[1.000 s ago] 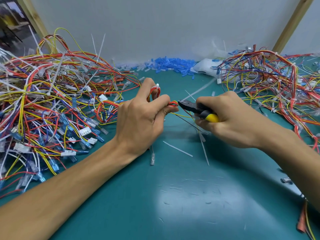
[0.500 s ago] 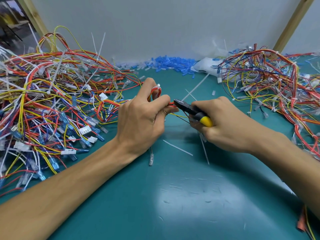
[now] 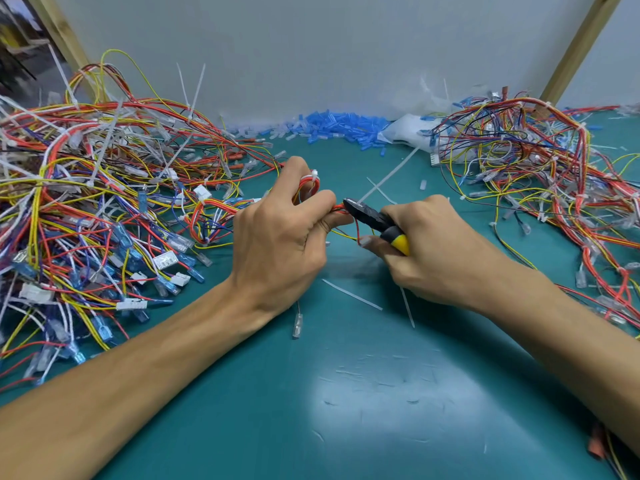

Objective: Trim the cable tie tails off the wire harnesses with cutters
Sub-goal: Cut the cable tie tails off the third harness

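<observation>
The harness (image 3: 306,188) is a short loop of red, orange and yellow wires bound by a white tie whose head sits at the top of the loop. It is held just above the desk (image 3: 346,403) at mid-frame, between the two piles. The left hand (image 3: 280,244) has its grip clamped on the harness, fingers curled round the wires and thumb pressed against them. The right hand (image 3: 446,258) has its grip wrapped tight round the black-and-yellow handles of the cutters (image 3: 372,218), whose dark nose meets the bundle at the left fingertips. A long white tail (image 3: 391,176) runs up and to the right from the nose; whether the blades have closed through it I cannot tell. A thin yellow wire and a red one trail from the bundle under the cutters. The left pile (image 3: 104,209) of harnesses reaches almost to the left wrist; the right pile (image 3: 540,174) lies well apart from the right hand. Blue sleeves (image 3: 339,124) line the foot of the wall (image 3: 311,46). Teal desk shows as a broad strip from the sleeves to the near edge, with white offcuts (image 3: 351,294) beneath the hands.
</observation>
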A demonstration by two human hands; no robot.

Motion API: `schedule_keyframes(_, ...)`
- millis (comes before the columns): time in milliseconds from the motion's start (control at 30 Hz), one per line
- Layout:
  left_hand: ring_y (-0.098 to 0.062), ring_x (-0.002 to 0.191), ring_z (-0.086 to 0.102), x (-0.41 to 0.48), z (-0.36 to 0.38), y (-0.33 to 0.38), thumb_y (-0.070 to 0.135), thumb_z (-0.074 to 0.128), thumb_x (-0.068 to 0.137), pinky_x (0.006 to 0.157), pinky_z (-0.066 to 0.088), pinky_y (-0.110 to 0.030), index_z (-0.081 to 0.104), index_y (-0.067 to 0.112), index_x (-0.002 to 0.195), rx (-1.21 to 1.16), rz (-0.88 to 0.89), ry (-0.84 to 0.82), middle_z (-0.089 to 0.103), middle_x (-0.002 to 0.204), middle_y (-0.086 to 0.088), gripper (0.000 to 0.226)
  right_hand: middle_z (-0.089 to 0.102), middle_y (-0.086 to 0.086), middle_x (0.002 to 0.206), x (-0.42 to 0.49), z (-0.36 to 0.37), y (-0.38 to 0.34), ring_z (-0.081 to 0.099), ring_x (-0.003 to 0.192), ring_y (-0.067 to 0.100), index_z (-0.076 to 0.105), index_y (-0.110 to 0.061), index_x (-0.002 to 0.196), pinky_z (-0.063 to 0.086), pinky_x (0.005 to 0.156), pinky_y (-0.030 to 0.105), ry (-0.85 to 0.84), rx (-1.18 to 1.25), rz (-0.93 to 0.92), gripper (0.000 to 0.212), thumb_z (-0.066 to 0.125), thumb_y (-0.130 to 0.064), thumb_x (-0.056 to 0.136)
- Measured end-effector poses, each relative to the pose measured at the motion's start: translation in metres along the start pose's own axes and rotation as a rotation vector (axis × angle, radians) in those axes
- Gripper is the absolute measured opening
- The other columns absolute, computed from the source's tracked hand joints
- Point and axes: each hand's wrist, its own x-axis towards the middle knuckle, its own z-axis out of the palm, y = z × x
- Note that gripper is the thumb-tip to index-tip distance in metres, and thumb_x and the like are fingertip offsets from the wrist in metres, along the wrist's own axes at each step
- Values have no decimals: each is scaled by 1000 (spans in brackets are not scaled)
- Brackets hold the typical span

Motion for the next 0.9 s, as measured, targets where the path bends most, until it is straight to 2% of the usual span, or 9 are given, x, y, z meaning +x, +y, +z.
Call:
schedule_keyframes(67,-29,66,42,0,0,1,33,67,102,47,39,-39,59,10,75,-5,-1,1,46,93,-7,36,32,1,49,1,1,-1,33,55,33,34,-29,60,33,50,44,-2,23,13,50,66,-28,99)
schedule_keyframes(133,-27,67,40,-1,0,1,33,66,102,47,38,-39,58,11,75,-8,-2,2,45,93,-6,36,33,3,50,1,0,-1,32,56,33,34,-32,59,32,51,43,0,65,20,51,64,-20,98)
schedule_keyframes(267,-29,66,40,-1,0,1,36,65,103,48,37,-39,60,10,75,-17,0,-2,43,93,-5,38,39,16,55,-1,-2,0,32,58,35,42,-14,63,31,51,43,-23,100,20,38,60,-17,97)
schedule_keyframes(367,-30,64,41,-1,0,1,35,67,103,47,37,-39,61,10,76,-12,1,-3,45,93,-7,38,38,17,56,-2,-2,1,31,59,34,48,-8,67,35,51,45,-27,109,21,31,59,-13,95)
schedule_keyframes(500,-32,64,41,-1,0,2,37,66,103,47,39,-42,62,8,76,-7,5,-2,44,93,-7,39,36,13,55,-2,-3,1,24,56,24,42,-11,64,33,49,43,-32,130,28,33,61,-6,90)
schedule_keyframes(700,-32,63,41,0,1,-1,40,65,103,47,38,-42,63,10,76,-15,8,0,41,93,-2,40,27,-1,53,-2,-1,4,21,56,20,39,-10,64,29,48,40,-32,148,25,36,63,-12,90)
schedule_keyframes(800,-25,63,36,1,2,-1,44,65,103,47,32,-37,62,12,76,-37,-12,19,34,93,6,43,27,-4,54,-1,-3,4,20,57,19,34,-10,64,27,48,38,-15,186,27,41,63,-20,92)
schedule_keyframes(900,-18,63,32,1,4,0,46,64,103,49,30,-34,57,18,73,-100,-34,48,33,89,6,42,29,-4,53,0,-5,2,22,55,17,34,-14,62,24,48,33,20,210,24,43,63,-27,91)
